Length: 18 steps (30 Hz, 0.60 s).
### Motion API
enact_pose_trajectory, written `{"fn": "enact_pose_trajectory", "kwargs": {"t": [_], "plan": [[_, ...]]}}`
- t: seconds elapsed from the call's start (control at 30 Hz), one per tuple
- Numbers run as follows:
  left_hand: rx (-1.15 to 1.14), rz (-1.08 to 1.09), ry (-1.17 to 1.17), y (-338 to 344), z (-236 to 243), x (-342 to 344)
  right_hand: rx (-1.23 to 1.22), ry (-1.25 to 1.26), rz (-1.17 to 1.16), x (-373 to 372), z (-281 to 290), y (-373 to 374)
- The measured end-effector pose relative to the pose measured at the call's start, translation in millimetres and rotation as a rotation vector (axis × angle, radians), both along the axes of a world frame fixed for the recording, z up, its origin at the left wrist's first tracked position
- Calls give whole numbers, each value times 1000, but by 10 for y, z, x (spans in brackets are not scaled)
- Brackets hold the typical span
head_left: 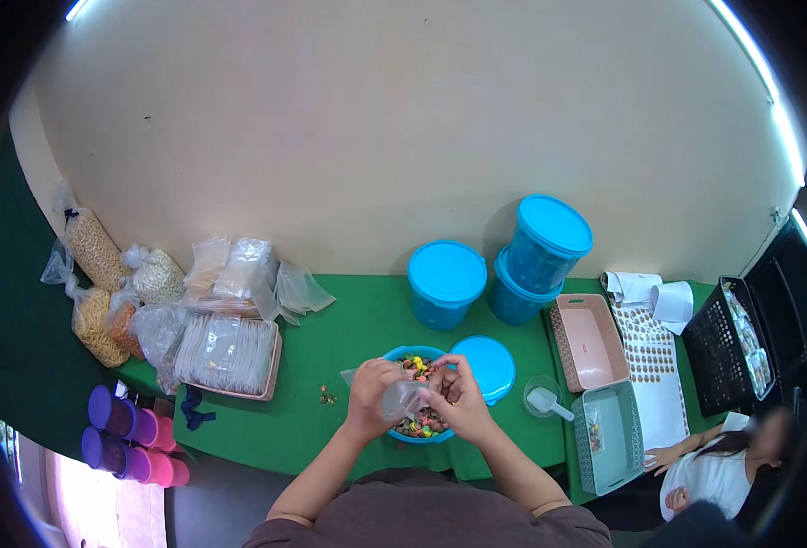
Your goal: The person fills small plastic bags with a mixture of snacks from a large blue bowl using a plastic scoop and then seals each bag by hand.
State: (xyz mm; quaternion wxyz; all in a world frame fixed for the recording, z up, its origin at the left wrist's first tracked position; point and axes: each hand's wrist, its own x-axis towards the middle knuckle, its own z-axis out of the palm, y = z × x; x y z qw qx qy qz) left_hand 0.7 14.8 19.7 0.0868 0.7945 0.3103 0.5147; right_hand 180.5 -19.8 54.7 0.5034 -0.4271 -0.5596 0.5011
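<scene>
Pouch is pinched in the left hand over a blue tub, the right hand curled at the pouch's 3 o'clock, perhaps gripping it, 1 lid at the tub's 2 o'clock.

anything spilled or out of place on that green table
Yes: a small scatter of mixed bits lies loose on the green tablecloth, left of the open blue tub. It looks spilled, since the tub holds a colourful mix of small pieces.
</scene>
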Motion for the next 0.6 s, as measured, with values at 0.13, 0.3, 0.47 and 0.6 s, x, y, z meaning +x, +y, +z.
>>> {"fn": "enact_pose_trajectory", "kwargs": {"t": [0.13,0.3,0.47,0.6], "plan": [[-416,-257,-630,-66,105,68,-82,41,31,56,-375,167],[-500,-440,-923,-48,283,15,-560,324,411,-62,-706,-55],[-536,-530,-1048,-35,320,-164,-599,722,522,-83,-754,-129],[-570,-381,-1053,-15,263,-405,-577,570,362,-15,-759,-113]]}}
